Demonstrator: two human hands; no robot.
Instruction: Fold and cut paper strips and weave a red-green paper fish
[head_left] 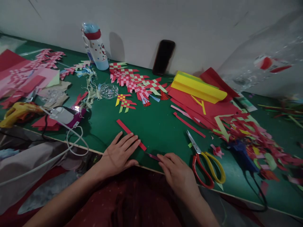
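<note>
My left hand (120, 153) lies flat with fingers stretched out on a long red paper strip (125, 127) that runs diagonally across the green table (156, 126). My right hand (176, 171) rests near the table's front edge, fingertips pinching the strip's near end (152, 156). Red and yellow scissors (204, 162) lie just right of my right hand, blades pointing away from me.
Woven red, pink and yellow paper pieces (136, 82) cover the back. Red and yellow sheets (199, 91) and paper scraps (251, 138) lie at right. A bottle (96, 47) and a phone (163, 56) stand against the wall. A yellow glue gun (17, 112), a charger and white cable (63, 115) lie at left.
</note>
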